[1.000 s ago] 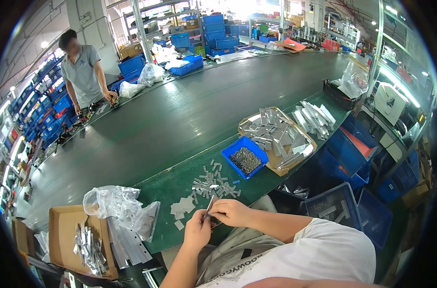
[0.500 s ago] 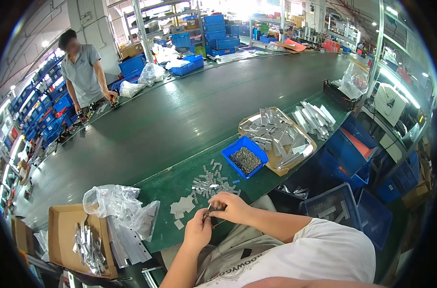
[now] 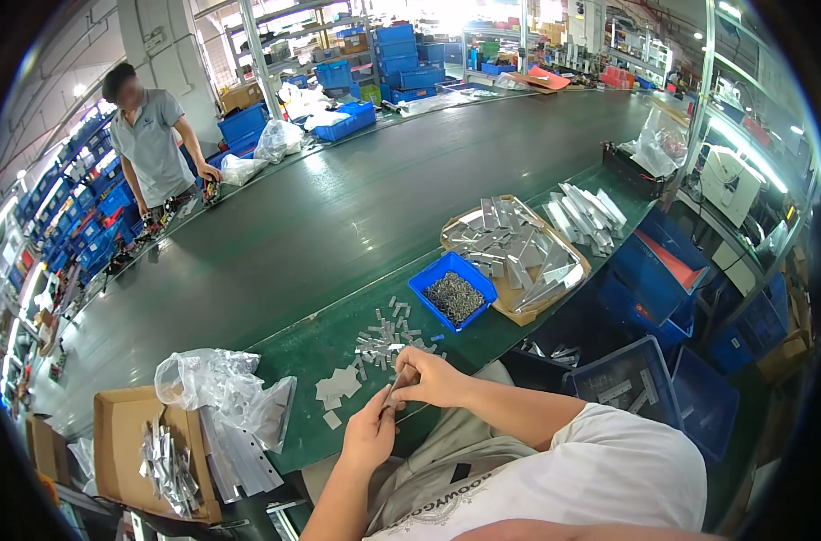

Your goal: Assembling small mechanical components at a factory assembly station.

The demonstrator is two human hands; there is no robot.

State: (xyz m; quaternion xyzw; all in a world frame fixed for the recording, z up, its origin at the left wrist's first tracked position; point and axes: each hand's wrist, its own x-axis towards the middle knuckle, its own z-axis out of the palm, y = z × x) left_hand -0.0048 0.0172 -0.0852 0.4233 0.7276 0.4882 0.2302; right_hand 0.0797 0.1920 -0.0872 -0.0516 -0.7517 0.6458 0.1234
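Close together in front of my lap, my left hand (image 3: 371, 433) and my right hand (image 3: 431, 379) are both closed on a small, thin metal piece (image 3: 389, 394). Fingers cover much of it, so its full shape is hidden. Just beyond my hands, many small silvery metal pieces (image 3: 383, 346) lie scattered on the green bench top (image 3: 307, 347). Several flat pale-grey square plates (image 3: 339, 385) are beside them, to the left. A blue bin (image 3: 431, 303) full of small screw-like metal parts (image 3: 455, 299) stands farther off to the right.
A cardboard tray (image 3: 527, 317) of metal strips and a stack of white-silver profiles (image 3: 583, 216) sit at right. At left are a cardboard box (image 3: 122, 451) and clear plastic bags (image 3: 221, 383). Blue crates (image 3: 645, 361) stand low right. Across the dark conveyor (image 3: 338, 216) a co-worker (image 3: 149, 135) handles parts.
My right hand's fingers have shifted slightly on the metal piece, and more of it shows between the hands. The view has moved a little; the co-worker stays at the same spot.
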